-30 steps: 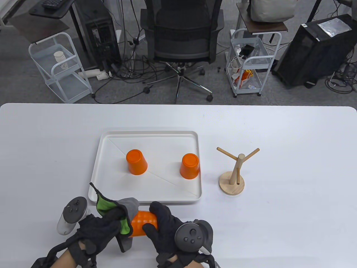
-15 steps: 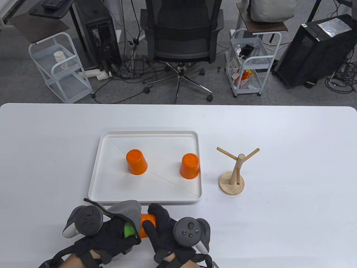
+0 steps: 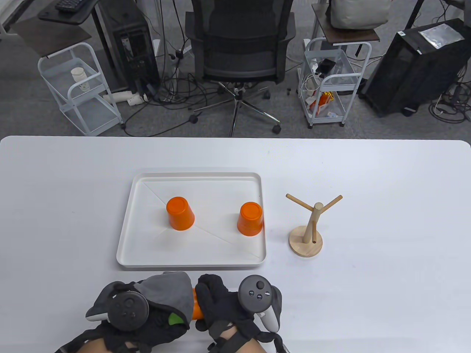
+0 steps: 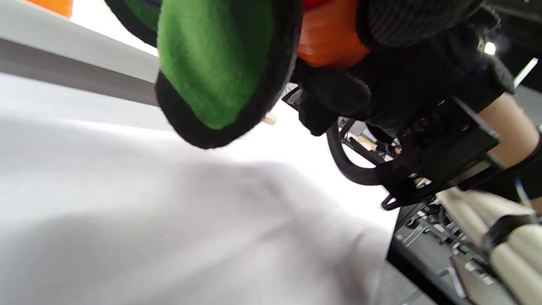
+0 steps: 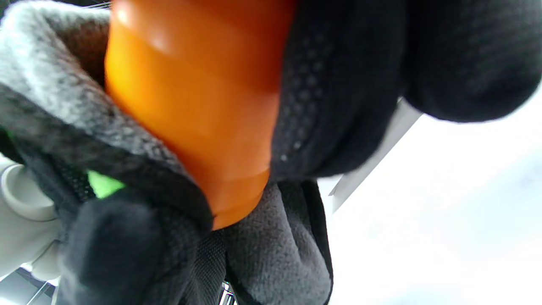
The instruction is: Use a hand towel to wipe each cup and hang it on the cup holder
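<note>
Near the table's front edge my right hand grips an orange cup lying sideways, mostly hidden. My left hand holds a grey and green hand towel wrapped over the cup's open end. The cup fills the right wrist view, with the towel around it. A green flap of the towel hangs in the left wrist view. Two more orange cups stand upside down in the white tray. The wooden cup holder stands right of the tray, its pegs bare.
The tray's front rim lies just beyond my hands. Past the table's far edge stand an office chair, two white wire carts and computer towers on the floor.
My left hand has turned and pushed the towel further over the cup, hiding most of it. My right hand has rolled its tracker upward and drawn the cup slightly nearer the front edge.
</note>
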